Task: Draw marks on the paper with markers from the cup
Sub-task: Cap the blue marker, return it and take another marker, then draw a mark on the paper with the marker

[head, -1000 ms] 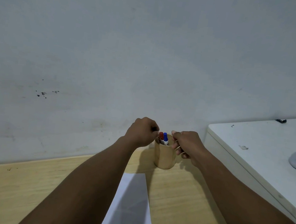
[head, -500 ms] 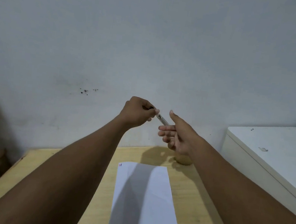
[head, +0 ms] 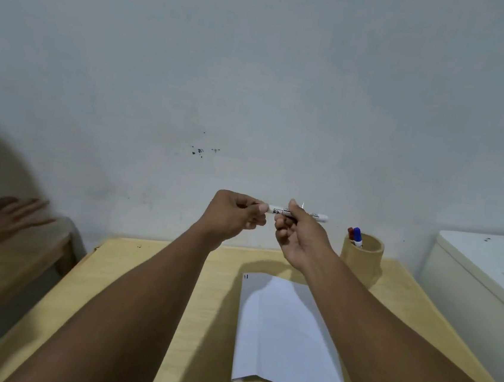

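Both your hands are pinched on the same white marker [head: 296, 213], held level mid-frame in front of the wall: your left hand [head: 232, 216] clamps the left end, and your right hand [head: 297, 236] wraps the barrel, so the right tip pokes out past your fingers. Just below sits the paper [head: 285, 334] on the wooden table [head: 155, 274], with tiny marks in its upper left corner. Right of your hands, the cup [head: 361, 258] holds a red marker [head: 350, 232] and a blue marker [head: 357, 234].

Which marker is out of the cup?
The white marker, held sideways by both hands. The red-capped marker and blue-capped marker stand in the cup.
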Available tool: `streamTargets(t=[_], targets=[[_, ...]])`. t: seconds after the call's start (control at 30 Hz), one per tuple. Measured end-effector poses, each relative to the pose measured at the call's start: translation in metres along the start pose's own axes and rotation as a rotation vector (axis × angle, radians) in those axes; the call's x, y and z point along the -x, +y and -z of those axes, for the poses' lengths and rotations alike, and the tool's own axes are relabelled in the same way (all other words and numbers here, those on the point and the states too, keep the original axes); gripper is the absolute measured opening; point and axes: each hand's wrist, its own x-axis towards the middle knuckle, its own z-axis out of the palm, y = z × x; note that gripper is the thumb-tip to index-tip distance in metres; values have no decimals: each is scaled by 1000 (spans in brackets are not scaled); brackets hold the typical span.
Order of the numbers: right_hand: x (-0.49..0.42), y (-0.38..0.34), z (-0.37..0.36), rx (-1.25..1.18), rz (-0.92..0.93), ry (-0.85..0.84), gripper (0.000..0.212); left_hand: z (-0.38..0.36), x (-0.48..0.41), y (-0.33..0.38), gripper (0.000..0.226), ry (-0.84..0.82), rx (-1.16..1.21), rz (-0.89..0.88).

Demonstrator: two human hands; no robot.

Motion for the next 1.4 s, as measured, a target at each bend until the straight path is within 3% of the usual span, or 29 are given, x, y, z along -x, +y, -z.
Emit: streamTargets(t=[0.17,0.27,0.33,0.5,0.6,1.07,1.2,1.4], targets=[[-1,9,11,-18,10,-119,21,5,4,-23,22,65,162,58],[0,7,22,31,1,-134,19,20,7,-41,28,78,120,100],[-3,7,30,90,-10,-111,20,29,10,-55,30,59,4,128],[-12,20,46,284,-9,-27,21,33,20,-92,11,-62,-661,137],[-15,33,51,395,39,25,22,28,28,-112,20,-145,-771,199],[-25,87,64,679,90,36,10,13,30,-139,20,-50,-636,209],[-31,94,68,714,134,24,3,12,31,-144,5,1,-649,151],[-34,99,68,767,182,41,5,22,22,-138,21,-63,-680,175]])
